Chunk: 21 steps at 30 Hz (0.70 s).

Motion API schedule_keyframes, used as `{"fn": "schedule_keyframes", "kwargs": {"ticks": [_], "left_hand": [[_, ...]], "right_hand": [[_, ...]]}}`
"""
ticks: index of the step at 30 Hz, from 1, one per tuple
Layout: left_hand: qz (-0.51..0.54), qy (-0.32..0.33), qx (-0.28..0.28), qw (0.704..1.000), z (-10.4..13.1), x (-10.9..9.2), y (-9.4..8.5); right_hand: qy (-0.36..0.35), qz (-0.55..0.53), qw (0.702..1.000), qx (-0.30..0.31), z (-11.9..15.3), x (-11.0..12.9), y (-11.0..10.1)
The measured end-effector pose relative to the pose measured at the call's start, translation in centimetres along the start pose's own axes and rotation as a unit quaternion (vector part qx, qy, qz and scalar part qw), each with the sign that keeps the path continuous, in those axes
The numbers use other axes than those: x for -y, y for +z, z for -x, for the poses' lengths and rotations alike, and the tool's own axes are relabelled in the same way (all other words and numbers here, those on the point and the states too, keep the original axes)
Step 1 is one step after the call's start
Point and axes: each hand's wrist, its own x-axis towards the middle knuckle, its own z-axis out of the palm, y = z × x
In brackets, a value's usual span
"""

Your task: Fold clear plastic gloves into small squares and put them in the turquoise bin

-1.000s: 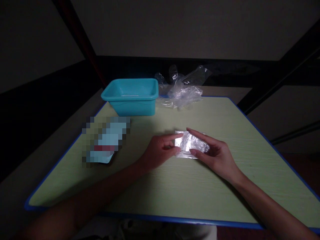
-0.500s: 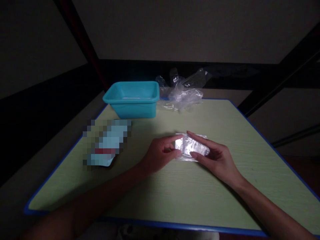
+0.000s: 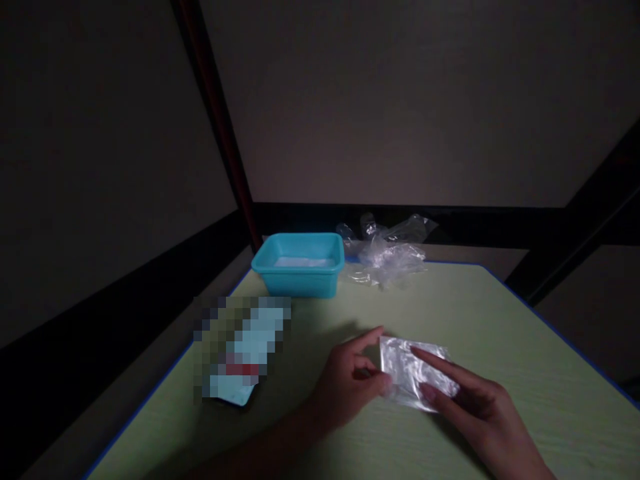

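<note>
A small flat packet in clear, shiny plastic is between my hands over the pale green table. My right hand pinches its right part, thumb and fingers on the plastic. At the packet's left edge is my left hand, its thumb touching the lower left corner and its index finger stretched out by the upper left corner. Thumb and index finger of that hand are apart.
A turquoise basin with something whitish inside stands at the back left. Beside it lies crumpled clear plastic. A pixelated phone-like object lies at the left. Dark panels rise behind the table.
The camera view has tilted up and turned left, so everything appears lower and further right. More of the packet's left part shows, and my left index finger is off its surface.
</note>
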Motion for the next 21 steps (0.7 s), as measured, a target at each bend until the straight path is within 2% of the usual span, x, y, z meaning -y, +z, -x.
{"fn": "schedule_keyframes", "kwargs": {"ticks": [4,8,11,14,21], "left_hand": [[0.056,0.055,-0.052,0.996,-0.6,-1.0,-0.6],[0.168,0.11,-0.11,0.973,-1.6,-2.3,-2.8],[0.291,0.11,-0.141,0.94,-2.4,-3.3,-4.9],[0.362,0.086,-0.188,0.909,-3.0,-4.1,-6.4],[0.416,0.074,-0.191,0.886,-3.4,-4.6,-7.0]], "right_hand": [[0.02,0.031,0.999,-0.015,-0.1,-0.4,-0.5],[0.028,0.034,0.998,-0.049,-0.2,-0.4,-0.4],[0.035,0.03,0.998,-0.051,-0.3,-0.2,-0.2],[0.038,0.035,0.997,-0.051,-0.4,0.0,-0.1],[0.066,-0.017,0.997,-0.031,-0.4,-0.6,-0.3]]}}
